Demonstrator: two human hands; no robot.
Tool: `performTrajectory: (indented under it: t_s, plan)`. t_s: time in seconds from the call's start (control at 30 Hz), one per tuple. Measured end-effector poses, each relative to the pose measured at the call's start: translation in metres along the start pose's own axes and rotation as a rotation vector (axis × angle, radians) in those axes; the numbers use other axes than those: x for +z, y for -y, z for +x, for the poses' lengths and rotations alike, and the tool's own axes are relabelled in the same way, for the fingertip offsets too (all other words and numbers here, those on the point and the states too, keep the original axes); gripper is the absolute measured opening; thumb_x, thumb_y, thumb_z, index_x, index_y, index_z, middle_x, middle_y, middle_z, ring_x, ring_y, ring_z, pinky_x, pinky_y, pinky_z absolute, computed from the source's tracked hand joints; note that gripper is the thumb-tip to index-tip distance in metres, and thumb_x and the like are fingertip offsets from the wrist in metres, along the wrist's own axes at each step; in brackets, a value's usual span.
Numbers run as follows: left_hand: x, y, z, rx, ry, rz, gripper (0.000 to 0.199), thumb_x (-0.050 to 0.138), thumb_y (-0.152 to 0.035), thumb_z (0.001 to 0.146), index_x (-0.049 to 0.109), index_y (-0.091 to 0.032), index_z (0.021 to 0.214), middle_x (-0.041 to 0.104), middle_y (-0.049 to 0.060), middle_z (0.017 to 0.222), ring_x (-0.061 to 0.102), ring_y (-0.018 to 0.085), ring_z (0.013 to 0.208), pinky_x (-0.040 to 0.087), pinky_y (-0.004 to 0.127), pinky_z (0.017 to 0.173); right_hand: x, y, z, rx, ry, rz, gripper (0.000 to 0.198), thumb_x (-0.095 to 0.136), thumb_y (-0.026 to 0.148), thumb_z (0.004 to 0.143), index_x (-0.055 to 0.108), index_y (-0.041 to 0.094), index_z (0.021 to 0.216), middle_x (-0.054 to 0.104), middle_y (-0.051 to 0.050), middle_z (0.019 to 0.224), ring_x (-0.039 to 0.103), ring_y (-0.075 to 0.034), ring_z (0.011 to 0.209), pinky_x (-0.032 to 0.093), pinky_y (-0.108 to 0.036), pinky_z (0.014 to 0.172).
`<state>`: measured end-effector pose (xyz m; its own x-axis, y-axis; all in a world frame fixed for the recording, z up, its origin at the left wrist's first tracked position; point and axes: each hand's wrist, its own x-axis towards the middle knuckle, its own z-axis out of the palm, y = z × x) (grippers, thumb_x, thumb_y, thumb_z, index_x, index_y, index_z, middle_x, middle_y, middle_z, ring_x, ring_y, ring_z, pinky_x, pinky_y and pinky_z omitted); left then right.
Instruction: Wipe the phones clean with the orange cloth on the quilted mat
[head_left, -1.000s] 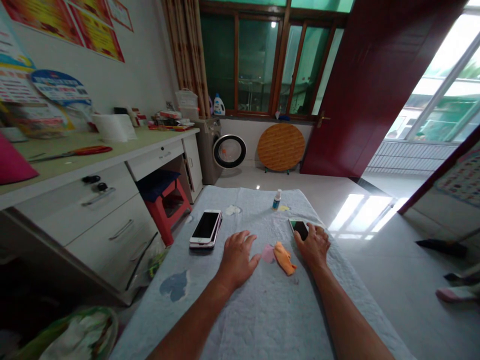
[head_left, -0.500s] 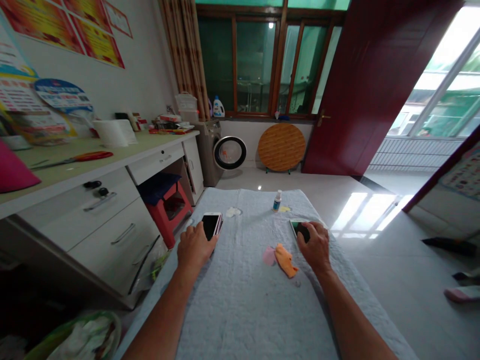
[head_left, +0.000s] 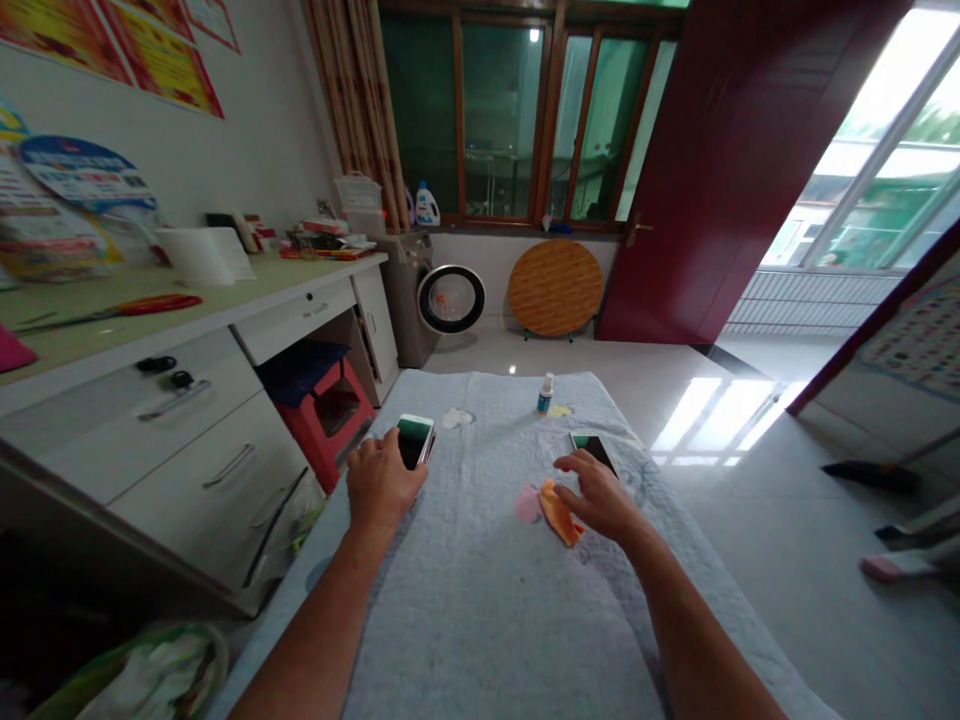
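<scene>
My left hand (head_left: 382, 480) grips a white-framed smartphone (head_left: 415, 438) by its near end. The thumb is at the right edge and the fingers at the left. Another edge shows beneath this phone, so it seems to lie on a second one. My right hand (head_left: 602, 492) is open, its fingers apart, just above and beside a small orange cloth (head_left: 559, 515). Beyond that hand a second smartphone (head_left: 594, 447) lies on the blue quilted cover (head_left: 480, 610), partly hidden by the fingers. A small spray bottle (head_left: 544, 396) stands upright farther back.
At the left, a desk (head_left: 285, 285) holds scissors (head_left: 142, 308) and a paper roll (head_left: 202, 255). A red stool (head_left: 330, 410) is tucked by it. Behind are a washing machine with its round door (head_left: 451, 299) open and a round tabletop (head_left: 555, 288) against the wall.
My right hand has let go of the right smartphone and moved left to the orange cloth. My left hand stays on its phone. The whole view has shifted slightly.
</scene>
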<state>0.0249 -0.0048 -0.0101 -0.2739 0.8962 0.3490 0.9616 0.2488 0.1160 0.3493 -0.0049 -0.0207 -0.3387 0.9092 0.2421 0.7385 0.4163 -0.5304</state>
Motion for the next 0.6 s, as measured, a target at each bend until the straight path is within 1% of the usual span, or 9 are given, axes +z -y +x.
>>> performTrajectory:
  t_s: [0.07, 0.13, 0.2, 0.23, 0.3, 0.37, 0.47, 0.5, 0.6]
  plan:
    - [0.0, -0.003, 0.0, 0.018, -0.07, -0.019, 0.058, 0.056, -0.036, 0.077, 0.044, -0.011, 0.128, 0.06, 0.016, 0.11, 0.051, 0.033, 0.108, 0.036, 0.044, 0.095, -0.001, 0.004, -0.003, -0.014, 0.091, 0.017, 0.042, 0.057, 0.026, 0.078, 0.057, 0.019, 0.12, 0.056, -0.008, 0.108, 0.057, -0.019, 0.092, 0.045, -0.032, 0.085]
    - [-0.001, -0.005, -0.002, 0.029, -0.129, -0.046, 0.062, 0.057, -0.035, 0.076, 0.041, -0.009, 0.13, 0.058, 0.017, 0.111, 0.05, 0.033, 0.108, 0.035, 0.045, 0.096, -0.001, 0.006, -0.005, 0.003, 0.159, 0.017, 0.055, 0.059, 0.023, 0.074, 0.051, 0.02, 0.129, 0.053, -0.009, 0.115, 0.056, -0.02, 0.099, 0.043, -0.034, 0.091]
    - [-0.003, -0.01, -0.006, 0.047, -0.166, -0.097, 0.066, 0.059, -0.034, 0.074, 0.037, -0.009, 0.132, 0.057, 0.017, 0.112, 0.05, 0.033, 0.109, 0.035, 0.045, 0.098, 0.0, 0.006, -0.006, 0.028, 0.212, 0.009, 0.064, 0.06, 0.018, 0.071, 0.047, 0.02, 0.134, 0.052, -0.009, 0.118, 0.055, -0.02, 0.1, 0.042, -0.034, 0.093]
    - [-0.005, -0.013, -0.008, 0.065, -0.178, -0.132, 0.068, 0.06, -0.033, 0.074, 0.036, -0.009, 0.133, 0.056, 0.017, 0.114, 0.049, 0.033, 0.11, 0.034, 0.045, 0.099, 0.001, 0.006, -0.007, 0.034, 0.235, 0.004, 0.065, 0.059, 0.016, 0.07, 0.047, 0.02, 0.134, 0.052, -0.009, 0.117, 0.056, -0.02, 0.1, 0.043, -0.033, 0.092]
    - [-0.008, -0.021, -0.016, 0.115, -0.178, -0.231, 0.069, 0.061, -0.031, 0.073, 0.034, -0.013, 0.134, 0.056, 0.015, 0.117, 0.049, 0.031, 0.113, 0.033, 0.043, 0.102, 0.003, 0.007, -0.007, 0.028, 0.276, -0.009, 0.058, 0.056, 0.012, 0.07, 0.053, 0.02, 0.128, 0.054, -0.009, 0.113, 0.056, -0.019, 0.097, 0.043, -0.031, 0.09]
    - [-0.01, -0.032, -0.025, 0.154, -0.14, -0.339, 0.069, 0.062, -0.029, 0.071, 0.035, -0.017, 0.133, 0.056, 0.012, 0.119, 0.05, 0.03, 0.114, 0.035, 0.042, 0.102, 0.005, 0.009, -0.006, 0.015, 0.308, -0.019, 0.047, 0.054, 0.011, 0.071, 0.06, 0.02, 0.118, 0.056, -0.007, 0.107, 0.057, -0.019, 0.095, 0.043, -0.03, 0.087]
    - [-0.008, -0.051, -0.042, 0.186, -0.038, -0.494, 0.073, 0.065, -0.029, 0.067, 0.036, -0.019, 0.133, 0.057, 0.01, 0.115, 0.053, 0.029, 0.109, 0.04, 0.041, 0.098, 0.008, 0.013, -0.004, 0.017, 0.319, -0.047, 0.037, 0.055, 0.012, 0.073, 0.064, 0.019, 0.108, 0.058, -0.007, 0.103, 0.058, -0.017, 0.089, 0.043, -0.027, 0.081]
    - [-0.006, -0.056, -0.047, 0.219, -0.002, -0.538, 0.073, 0.064, -0.028, 0.066, 0.037, -0.018, 0.133, 0.057, 0.01, 0.114, 0.053, 0.029, 0.109, 0.04, 0.041, 0.099, 0.009, 0.015, -0.003, 0.018, 0.315, -0.062, 0.035, 0.056, 0.012, 0.074, 0.065, 0.019, 0.106, 0.058, -0.007, 0.102, 0.058, -0.017, 0.086, 0.043, -0.026, 0.079]
    - [0.002, -0.069, -0.062, 0.248, 0.084, -0.56, 0.074, 0.065, -0.025, 0.063, 0.038, -0.018, 0.132, 0.059, 0.009, 0.11, 0.054, 0.029, 0.106, 0.04, 0.041, 0.098, 0.011, 0.017, -0.001, 0.018, 0.297, -0.112, 0.026, 0.055, 0.014, 0.077, 0.066, 0.017, 0.1, 0.06, -0.007, 0.095, 0.058, -0.015, 0.079, 0.041, -0.024, 0.073]
